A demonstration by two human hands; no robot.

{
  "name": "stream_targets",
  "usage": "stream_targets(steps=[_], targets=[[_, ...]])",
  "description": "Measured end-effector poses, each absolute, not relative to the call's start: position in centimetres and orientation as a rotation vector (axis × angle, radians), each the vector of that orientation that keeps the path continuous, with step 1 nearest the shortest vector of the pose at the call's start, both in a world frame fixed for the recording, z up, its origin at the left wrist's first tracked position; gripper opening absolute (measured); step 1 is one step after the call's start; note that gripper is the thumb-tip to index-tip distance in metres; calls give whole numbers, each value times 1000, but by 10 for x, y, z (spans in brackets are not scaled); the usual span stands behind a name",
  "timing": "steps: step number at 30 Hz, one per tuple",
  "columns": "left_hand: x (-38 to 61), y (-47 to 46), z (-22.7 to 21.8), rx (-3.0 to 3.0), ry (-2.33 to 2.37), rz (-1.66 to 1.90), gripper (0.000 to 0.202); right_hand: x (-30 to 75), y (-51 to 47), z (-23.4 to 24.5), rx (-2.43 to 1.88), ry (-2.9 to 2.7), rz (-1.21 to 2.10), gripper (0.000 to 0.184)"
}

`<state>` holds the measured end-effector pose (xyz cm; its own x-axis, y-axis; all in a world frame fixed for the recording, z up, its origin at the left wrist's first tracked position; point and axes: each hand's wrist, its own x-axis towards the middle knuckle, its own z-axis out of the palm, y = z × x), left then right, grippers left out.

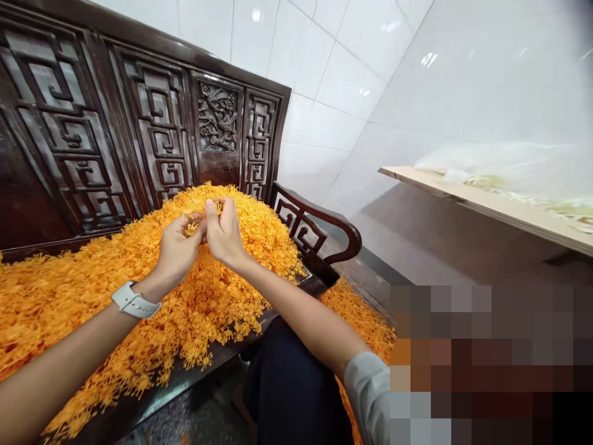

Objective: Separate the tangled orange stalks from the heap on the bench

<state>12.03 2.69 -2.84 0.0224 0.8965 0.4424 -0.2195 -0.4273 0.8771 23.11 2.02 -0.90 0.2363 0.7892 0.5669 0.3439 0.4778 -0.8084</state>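
A large heap of small orange flower-like pieces [139, 296] with thin, stem-like ends covers the seat of a dark wooden bench. Over the heap, my left hand [180, 247] is closed, its thumb and fingers pinching an orange flower-like piece [191, 228]. Right beside it, fingertips nearly touching, my right hand [225, 232] is also closed, with a bit of orange showing between thumb and forefinger. The fingers partly hide what they hold. A pale watch band [135, 300] circles my left wrist.
The bench has a carved lattice backrest [157, 123] and a curved armrest [343, 238]. More orange pieces [359, 312] lie lower down, beyond the bench's right end. A wooden shelf [463, 196] at right bears clear plastic bags [500, 162]. My dark-clothed leg [291, 383] is below.
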Motion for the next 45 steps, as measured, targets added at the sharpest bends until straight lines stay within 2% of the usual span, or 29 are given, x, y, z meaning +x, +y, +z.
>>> stream_targets(steps=[6,11,13,18,27,31,35,39,42,45], targets=[[114,22,-24,1210,671,1517,51,234,27,-16,-1043,-1458,453,52],[112,15,-14,1044,643,1415,34,228,29,-21,-958,-1488,501,53],[113,12,-7,1015,643,1441,26,223,31,-20,-898,-1458,617,55],[107,13,7,1015,562,1315,40,215,37,-9,-789,-1351,1045,58],[67,23,2,1106,415,1019,28,230,21,8,-744,-1319,1460,58],[56,21,-4,1117,320,1072,26,257,30,16,-771,-1268,1220,58],[55,25,-10,1189,527,1147,25,278,53,8,-1030,-1386,663,59],[60,26,-13,1184,720,1335,32,283,59,-8,-1415,-1522,206,73],[66,27,-12,1131,828,1464,27,275,50,-11,-1301,-1584,173,64],[72,28,-11,1142,845,1567,27,255,35,-5,-1080,-1543,338,55]])
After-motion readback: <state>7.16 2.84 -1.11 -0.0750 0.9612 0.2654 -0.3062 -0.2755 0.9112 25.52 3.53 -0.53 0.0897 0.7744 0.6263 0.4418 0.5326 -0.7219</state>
